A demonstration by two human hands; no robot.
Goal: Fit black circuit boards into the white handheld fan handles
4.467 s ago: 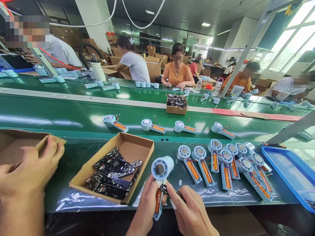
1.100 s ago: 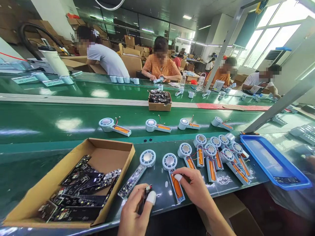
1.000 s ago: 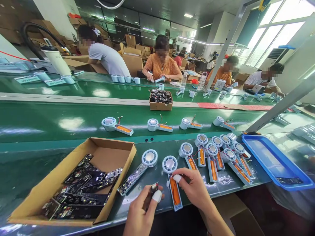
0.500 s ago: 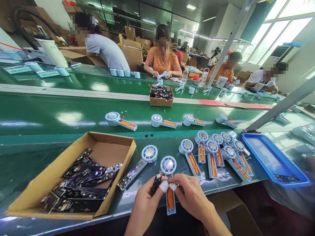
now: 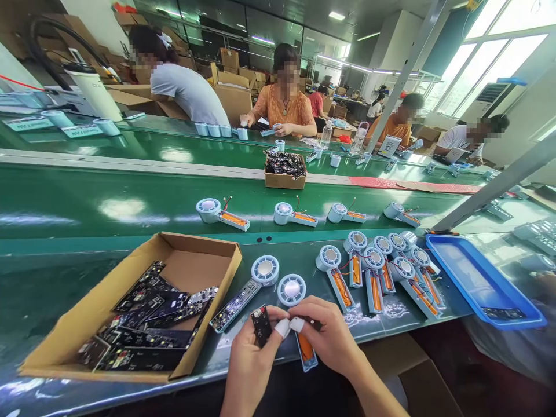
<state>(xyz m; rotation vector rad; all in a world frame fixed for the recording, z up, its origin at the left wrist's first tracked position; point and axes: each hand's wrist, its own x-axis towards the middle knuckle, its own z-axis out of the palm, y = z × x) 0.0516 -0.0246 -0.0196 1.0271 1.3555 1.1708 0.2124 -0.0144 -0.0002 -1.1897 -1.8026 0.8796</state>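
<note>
My left hand point(image 5: 252, 359) pinches a small black circuit board point(image 5: 261, 324) upright between thumb and fingers, a white finger cot on one fingertip. My right hand point(image 5: 330, 339) is closed over the handle of a light-blue fan body point(image 5: 292, 289) with an orange battery point(image 5: 306, 347), and its cotted fingertip meets the left one. Both hands are at the near edge of the green bench. Just left of them lies another fan body point(image 5: 264, 270) with a circuit board fitted in its handle.
An open cardboard box point(image 5: 186, 255) of black circuit boards sits at my left. Several fan bodies with orange batteries point(image 5: 382, 272) lie in a cluster at right, beside a blue tray point(image 5: 482, 286). More fan bodies point(image 5: 295, 213) ride the green conveyor. Other people work across it.
My hands came together over the fan body my right hand pulled toward me. The left hand raised its circuit board beside it. The fan bodies on the conveyor drifted right.
</note>
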